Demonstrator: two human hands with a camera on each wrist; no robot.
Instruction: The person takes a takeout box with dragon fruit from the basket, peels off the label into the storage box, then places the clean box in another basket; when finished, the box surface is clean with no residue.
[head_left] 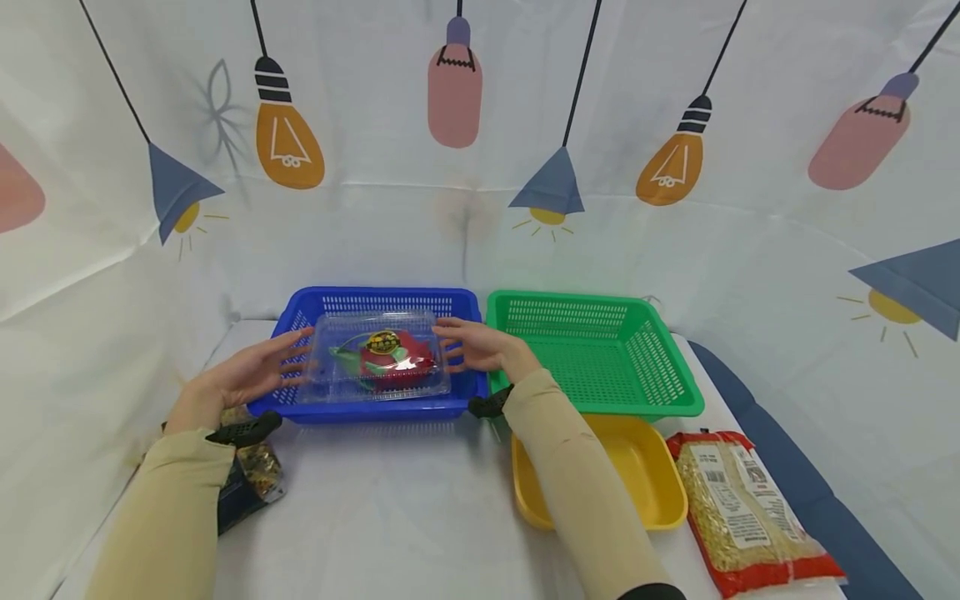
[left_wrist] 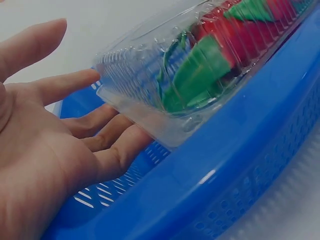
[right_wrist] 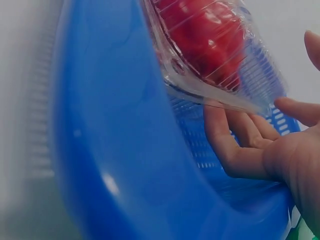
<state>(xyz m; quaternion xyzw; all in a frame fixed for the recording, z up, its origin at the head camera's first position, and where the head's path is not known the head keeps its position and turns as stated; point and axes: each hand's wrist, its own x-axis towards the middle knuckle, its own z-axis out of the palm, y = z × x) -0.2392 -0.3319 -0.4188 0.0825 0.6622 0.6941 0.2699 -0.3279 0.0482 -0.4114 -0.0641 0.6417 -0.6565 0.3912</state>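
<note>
A clear plastic box [head_left: 322, 367] with a red and green item [head_left: 397, 358] inside is at the blue basket [head_left: 375, 410], within its rim. My left hand [head_left: 243, 375] is at the box's left end; in the left wrist view this hand [left_wrist: 60, 135] has its fingertips under the box's edge, thumb raised clear. On the right end, my right hand [head_left: 487, 346] touches the box; the right wrist view shows its fingers [right_wrist: 240, 150] bent lightly beneath the box's edge. Neither hand is closed round it.
A green basket [head_left: 585, 367] stands right of the blue one, with a yellow tray [head_left: 637, 475] in front of it. A red-edged bag [head_left: 738, 508] lies at the right. Below my left wrist is a dark package [head_left: 251, 483]. A printed white cloth [head_left: 375, 225] hangs behind.
</note>
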